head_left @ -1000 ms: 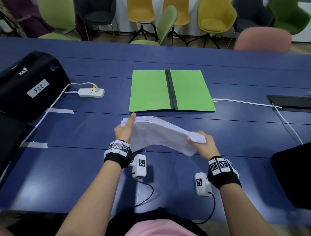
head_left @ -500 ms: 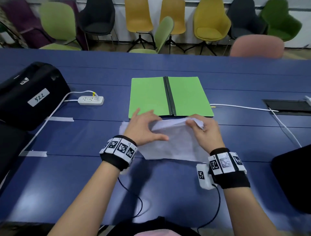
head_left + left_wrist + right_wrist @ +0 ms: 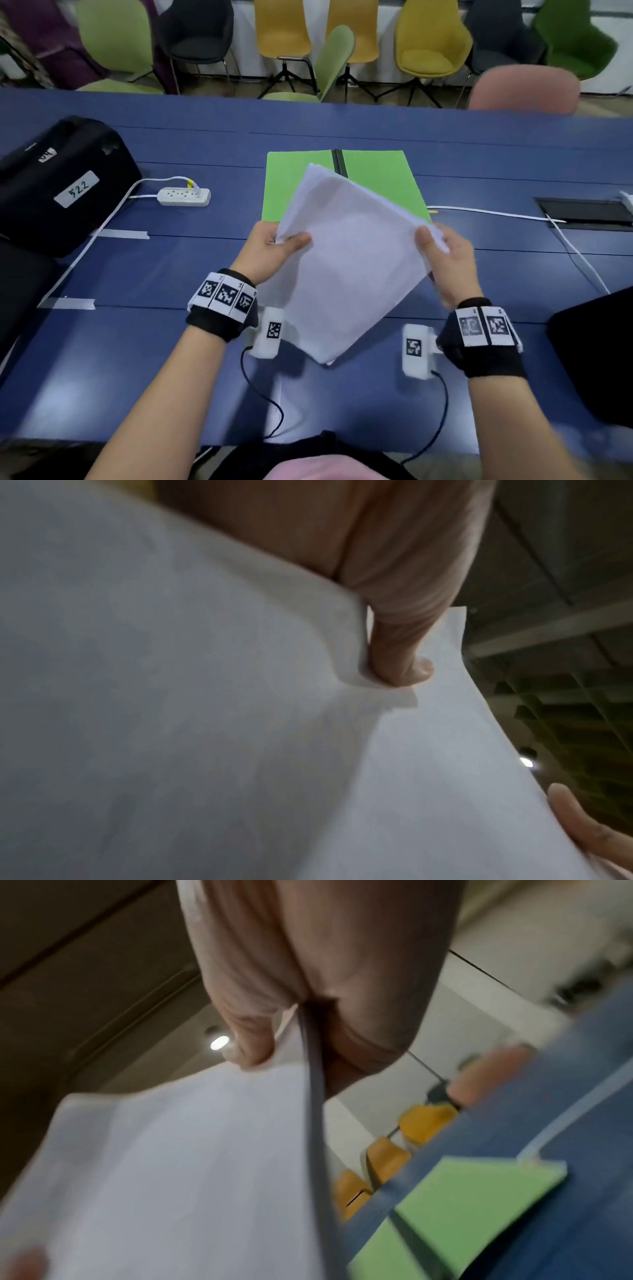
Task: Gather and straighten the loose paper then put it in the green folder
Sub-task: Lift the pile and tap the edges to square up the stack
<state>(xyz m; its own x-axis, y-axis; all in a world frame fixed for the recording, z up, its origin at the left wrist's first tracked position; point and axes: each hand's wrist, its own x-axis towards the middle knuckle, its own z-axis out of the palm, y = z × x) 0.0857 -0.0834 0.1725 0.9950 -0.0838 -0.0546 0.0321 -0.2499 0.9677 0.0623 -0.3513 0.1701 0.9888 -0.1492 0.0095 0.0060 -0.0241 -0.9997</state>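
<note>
A stack of white paper point(image 3: 346, 260) is held up above the blue table, turned like a diamond with one corner pointing toward me. My left hand point(image 3: 274, 245) pinches its left corner, thumb on top; the left wrist view shows that thumb pressing into the paper point(image 3: 205, 723). My right hand point(image 3: 442, 253) grips the right corner, and the right wrist view shows the stack's edge point(image 3: 310, 1096) between thumb and fingers. The green folder point(image 3: 383, 178) lies open and flat on the table just beyond the paper, partly hidden by it, also visible as the folder point(image 3: 462, 1204).
A black case point(image 3: 65, 185) labelled 522 sits at the left with a white power strip point(image 3: 184, 196) beside it. A white cable point(image 3: 496, 214) runs right toward a table hatch point(image 3: 585, 214). A dark object point(image 3: 596, 353) is at the right edge. Chairs line the far side.
The paper was lying on the table under both hands half a second ago. Now both hands have lifted it by its side corners and tilted it up in front of the folder.
</note>
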